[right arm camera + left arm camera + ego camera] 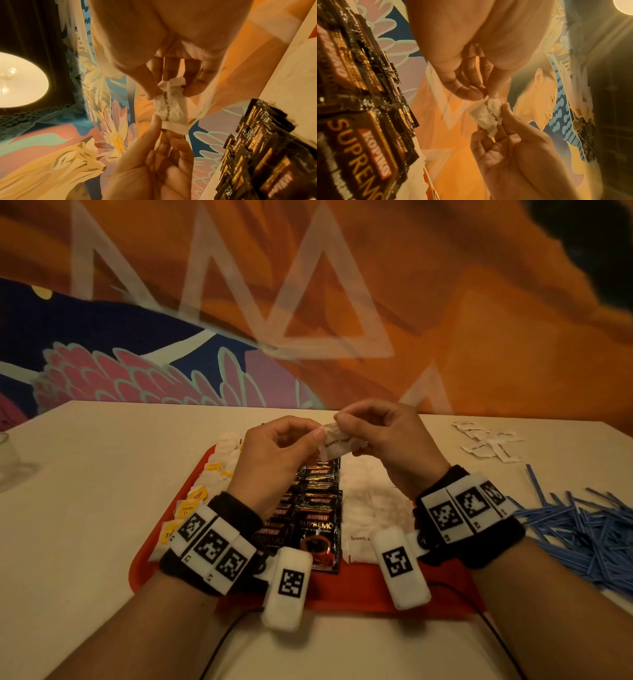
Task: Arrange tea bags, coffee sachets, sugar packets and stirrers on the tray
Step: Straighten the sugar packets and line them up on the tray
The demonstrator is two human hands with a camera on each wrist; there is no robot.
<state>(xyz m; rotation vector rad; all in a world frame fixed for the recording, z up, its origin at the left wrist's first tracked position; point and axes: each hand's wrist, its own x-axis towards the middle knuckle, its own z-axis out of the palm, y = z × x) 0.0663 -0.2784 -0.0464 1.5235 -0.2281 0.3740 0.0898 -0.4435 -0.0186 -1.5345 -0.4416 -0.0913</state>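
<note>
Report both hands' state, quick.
Left hand: pinching one end of the brown sugar packet.
Right hand: pinching the packet's other end.

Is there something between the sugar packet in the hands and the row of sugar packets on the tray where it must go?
Nothing visible blocks it. Both the left hand and the right hand pinch the sugar packet in the air above the tray. The sugar row lies open just below and nearer the person, beside the coffee sachets.

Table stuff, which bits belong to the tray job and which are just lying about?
Job:
red tray
tea bags
coffee sachets
sugar packet, pinched by left hand and right hand
loose sugar packets
blue stirrers

Lying about:
glass
</note>
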